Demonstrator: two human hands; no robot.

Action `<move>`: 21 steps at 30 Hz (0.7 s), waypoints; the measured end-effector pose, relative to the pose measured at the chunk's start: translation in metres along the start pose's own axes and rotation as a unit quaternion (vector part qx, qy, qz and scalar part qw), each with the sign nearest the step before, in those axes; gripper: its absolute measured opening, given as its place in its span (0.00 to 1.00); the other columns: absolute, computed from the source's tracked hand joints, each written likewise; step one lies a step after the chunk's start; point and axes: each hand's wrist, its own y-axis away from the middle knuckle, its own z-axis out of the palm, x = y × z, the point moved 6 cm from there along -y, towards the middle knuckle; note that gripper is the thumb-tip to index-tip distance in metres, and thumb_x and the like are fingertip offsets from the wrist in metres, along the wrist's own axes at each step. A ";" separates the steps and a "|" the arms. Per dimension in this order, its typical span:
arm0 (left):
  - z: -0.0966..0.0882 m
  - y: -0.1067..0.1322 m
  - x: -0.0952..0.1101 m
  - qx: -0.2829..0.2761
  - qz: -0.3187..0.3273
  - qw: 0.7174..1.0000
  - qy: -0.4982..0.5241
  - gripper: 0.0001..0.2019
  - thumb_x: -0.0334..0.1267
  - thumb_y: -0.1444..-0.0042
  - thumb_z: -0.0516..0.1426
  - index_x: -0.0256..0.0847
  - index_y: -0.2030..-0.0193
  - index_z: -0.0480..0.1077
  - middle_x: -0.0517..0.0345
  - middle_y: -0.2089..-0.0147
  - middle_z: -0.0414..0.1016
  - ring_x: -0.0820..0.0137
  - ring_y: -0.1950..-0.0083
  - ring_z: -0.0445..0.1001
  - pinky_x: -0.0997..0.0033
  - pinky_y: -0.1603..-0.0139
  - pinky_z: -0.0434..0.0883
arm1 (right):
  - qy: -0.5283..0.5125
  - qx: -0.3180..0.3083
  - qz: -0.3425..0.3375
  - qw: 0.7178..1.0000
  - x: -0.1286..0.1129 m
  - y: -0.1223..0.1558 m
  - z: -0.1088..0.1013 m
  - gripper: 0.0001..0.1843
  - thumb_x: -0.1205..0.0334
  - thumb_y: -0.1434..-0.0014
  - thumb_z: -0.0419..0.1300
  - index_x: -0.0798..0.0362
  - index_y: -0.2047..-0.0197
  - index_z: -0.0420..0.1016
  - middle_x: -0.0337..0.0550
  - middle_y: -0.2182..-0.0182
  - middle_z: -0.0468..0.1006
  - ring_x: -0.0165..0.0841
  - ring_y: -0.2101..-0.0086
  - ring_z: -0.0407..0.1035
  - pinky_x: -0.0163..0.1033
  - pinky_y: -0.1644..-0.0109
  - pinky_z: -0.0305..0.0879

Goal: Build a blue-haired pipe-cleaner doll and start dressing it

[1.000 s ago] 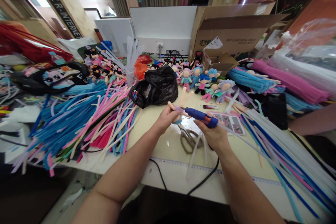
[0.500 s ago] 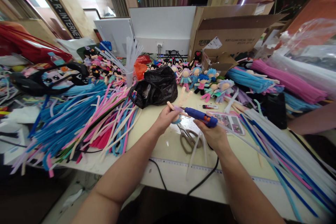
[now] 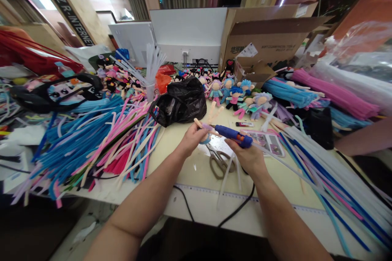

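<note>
Between its thumb and fingers my left hand (image 3: pixel 193 138) pinches a small pipe-cleaner doll (image 3: pixel 206 127), with cream limbs, a lilac middle and some light blue near the palm. Part of the doll is hidden by the fingers. My right hand (image 3: pixel 246 155) is wrapped round a blue hot glue gun (image 3: pixel 234 136), whose tip points left and meets or nearly meets the lilac part. A clear glue stick (image 3: pixel 269 151) trails from the gun's back end. Below the hands lie scissors (image 3: pixel 221 164) with grey-brown handles and loose glue sticks (image 3: pixel 225 181).
Blue, pink and cream pipe cleaners (image 3: pixel 82 142) heap up at left; white and blue ones (image 3: pixel 324 163) lie at right. Behind the hands are a black plastic bag (image 3: pixel 186 100), several finished dolls (image 3: pixel 235 98) and a cardboard box (image 3: pixel 266 40). A black cable (image 3: pixel 240 208) crosses the table's front edge.
Almost nothing differs. The whole view has shifted very slightly; both hands keep their hold, with the glue gun's tip still at the doll.
</note>
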 end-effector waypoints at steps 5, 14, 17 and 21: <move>-0.001 0.000 0.000 0.006 0.009 1.000 -0.012 0.14 0.40 0.54 0.62 0.36 0.61 0.72 0.54 0.61 0.77 0.68 0.59 0.73 0.68 0.53 0.66 | 0.002 -0.001 0.001 1.000 0.002 -0.001 0.001 0.17 0.45 0.51 0.62 0.49 0.77 0.70 0.37 0.83 0.69 0.33 0.80 0.62 0.38 0.77 0.56; -0.002 -0.001 -0.001 0.008 0.018 1.000 -0.017 0.13 0.40 0.53 0.61 0.36 0.61 0.71 0.55 0.61 0.76 0.69 0.59 0.72 0.69 0.53 0.65 | 0.007 -0.009 0.014 1.000 0.006 0.000 0.003 0.16 0.45 0.50 0.62 0.49 0.76 0.71 0.38 0.82 0.70 0.35 0.79 0.64 0.39 0.76 0.56; -0.002 0.000 0.000 0.011 0.020 1.000 -0.018 0.13 0.40 0.53 0.61 0.36 0.62 0.71 0.56 0.62 0.76 0.70 0.60 0.72 0.69 0.54 0.65 | 0.011 -0.008 0.017 1.000 0.006 0.000 0.002 0.16 0.45 0.50 0.62 0.49 0.76 0.70 0.38 0.81 0.70 0.36 0.78 0.64 0.39 0.76 0.56; -0.003 0.000 0.002 0.014 0.023 0.999 -0.026 0.13 0.40 0.52 0.61 0.36 0.61 0.71 0.58 0.63 0.75 0.69 0.60 0.71 0.70 0.55 0.65 | 0.025 -0.013 0.026 0.999 0.001 0.002 -0.003 0.15 0.47 0.49 0.61 0.49 0.74 0.70 0.38 0.80 0.71 0.36 0.77 0.64 0.40 0.73 0.58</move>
